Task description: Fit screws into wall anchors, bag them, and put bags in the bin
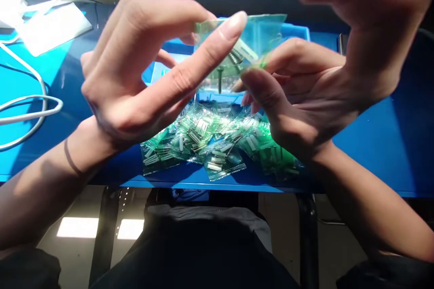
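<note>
Between my two hands a small clear green-tinted bag (233,56) is held up, with screws and white plugs inside. My left hand (149,63) pinches its upper left part, the thumb lying across the front. At the bag's lower right, my right hand (315,67) grips the edge between thumb and a finger, while a hand part at the upper right looms close to the camera. Below lies a pile of similar filled bags (210,137) on the blue table (373,144). Behind the held bag stands a blue bin (296,31), mostly hidden by it and my hands.
White cables (44,95) loop over the table's left side, beside a white sheet (56,29). A dark object (342,45) stands at the right rear. Black table legs (307,235) show below the front edge.
</note>
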Motion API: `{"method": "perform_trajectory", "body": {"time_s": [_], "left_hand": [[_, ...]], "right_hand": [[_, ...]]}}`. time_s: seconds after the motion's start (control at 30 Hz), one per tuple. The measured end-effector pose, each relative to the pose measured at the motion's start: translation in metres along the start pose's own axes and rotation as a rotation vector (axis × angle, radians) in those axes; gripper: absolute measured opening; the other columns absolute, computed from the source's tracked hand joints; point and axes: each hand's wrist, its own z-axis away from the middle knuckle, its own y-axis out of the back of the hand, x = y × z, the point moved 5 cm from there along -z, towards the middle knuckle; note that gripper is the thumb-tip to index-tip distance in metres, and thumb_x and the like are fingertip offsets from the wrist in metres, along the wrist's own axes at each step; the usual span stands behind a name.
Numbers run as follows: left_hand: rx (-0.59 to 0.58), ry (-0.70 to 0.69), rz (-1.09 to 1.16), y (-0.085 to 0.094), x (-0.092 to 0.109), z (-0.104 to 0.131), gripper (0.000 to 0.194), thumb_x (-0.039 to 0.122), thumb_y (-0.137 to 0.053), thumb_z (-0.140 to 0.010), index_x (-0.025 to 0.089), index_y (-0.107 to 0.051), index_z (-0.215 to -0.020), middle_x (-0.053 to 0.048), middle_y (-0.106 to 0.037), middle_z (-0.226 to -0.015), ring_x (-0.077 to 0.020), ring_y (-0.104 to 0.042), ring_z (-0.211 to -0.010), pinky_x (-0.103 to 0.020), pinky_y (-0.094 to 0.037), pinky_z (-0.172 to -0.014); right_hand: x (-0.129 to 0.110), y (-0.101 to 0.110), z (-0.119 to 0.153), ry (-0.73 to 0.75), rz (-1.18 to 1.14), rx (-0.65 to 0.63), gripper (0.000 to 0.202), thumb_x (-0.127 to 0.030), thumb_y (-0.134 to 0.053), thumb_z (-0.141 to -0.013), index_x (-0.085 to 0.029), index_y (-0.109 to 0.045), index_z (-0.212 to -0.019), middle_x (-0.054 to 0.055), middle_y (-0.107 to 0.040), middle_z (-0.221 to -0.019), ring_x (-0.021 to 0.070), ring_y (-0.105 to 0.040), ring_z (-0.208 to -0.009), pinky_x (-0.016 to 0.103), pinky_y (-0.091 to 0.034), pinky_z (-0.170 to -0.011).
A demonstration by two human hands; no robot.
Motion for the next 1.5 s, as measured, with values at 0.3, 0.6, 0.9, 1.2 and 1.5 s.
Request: {"method": "perform_trajectory", "body": {"time_s": [0.3, 0.6, 0.9, 1.2, 1.5], "left_hand": [[0.086, 0.005, -0.084, -0.003, -0.040, -0.014, 0.071, 0.066, -0.057, -0.095, 0.030, -0.042, -0.154, -0.001, -0.056, -0.152, -0.0344, -0.059, -0.142, -0.047, -0.057, -0.117], [-0.017, 0.261, -0.115, -0.014, -0.061, -0.028, 0.036, 0.038, -0.048, -0.103, 0.035, -0.069, -0.131, -0.004, -0.074, -0.106, -0.0264, -0.070, -0.099, -0.047, -0.057, -0.088], [-0.173, 0.159, -0.121, -0.037, -0.086, -0.028, 0.035, 0.049, -0.052, -0.101, 0.029, -0.080, -0.107, -0.003, -0.076, -0.115, -0.0341, -0.055, -0.135, -0.060, -0.049, -0.118], [-0.317, -0.006, -0.140, -0.047, -0.068, -0.022, 0.057, 0.060, -0.033, -0.106, 0.026, -0.064, -0.140, -0.009, -0.071, -0.140, -0.0329, -0.061, -0.143, -0.070, -0.038, -0.134], [-0.334, -0.041, -0.182, -0.048, -0.062, -0.021, 0.054, 0.054, -0.031, -0.109, 0.022, -0.072, -0.123, -0.006, -0.076, -0.131, -0.0257, -0.074, -0.124, -0.056, -0.049, -0.131]], "right_hand": [[0.014, 0.009, -0.002, 0.580, 0.286, 0.156, 0.047, -0.017, -0.081, -0.081, -0.014, -0.073, -0.127, 0.010, -0.078, -0.104, 0.0226, -0.071, -0.081, 0.035, -0.059, -0.066], [0.036, 0.041, -0.012, 0.466, 0.447, 0.160, 0.023, -0.008, -0.069, -0.082, -0.008, -0.080, -0.102, 0.011, -0.071, -0.088, 0.0147, -0.058, -0.070, 0.033, -0.039, -0.063], [0.040, 0.030, -0.008, 0.532, 0.487, 0.138, 0.026, -0.008, -0.074, -0.078, -0.013, -0.082, -0.102, 0.009, -0.074, -0.086, 0.0184, -0.066, -0.074, 0.034, -0.050, -0.065], [0.020, 0.009, -0.001, 0.515, 0.477, -0.080, 0.020, -0.006, -0.071, -0.083, -0.013, -0.077, -0.101, 0.008, -0.071, -0.085, 0.0161, -0.059, -0.073, 0.033, -0.046, -0.061], [0.004, -0.010, 0.013, 0.670, 0.439, -0.281, 0.020, -0.011, -0.075, -0.090, -0.009, -0.071, -0.109, 0.011, -0.077, -0.093, 0.0213, -0.069, -0.082, 0.038, -0.061, -0.068]]}}
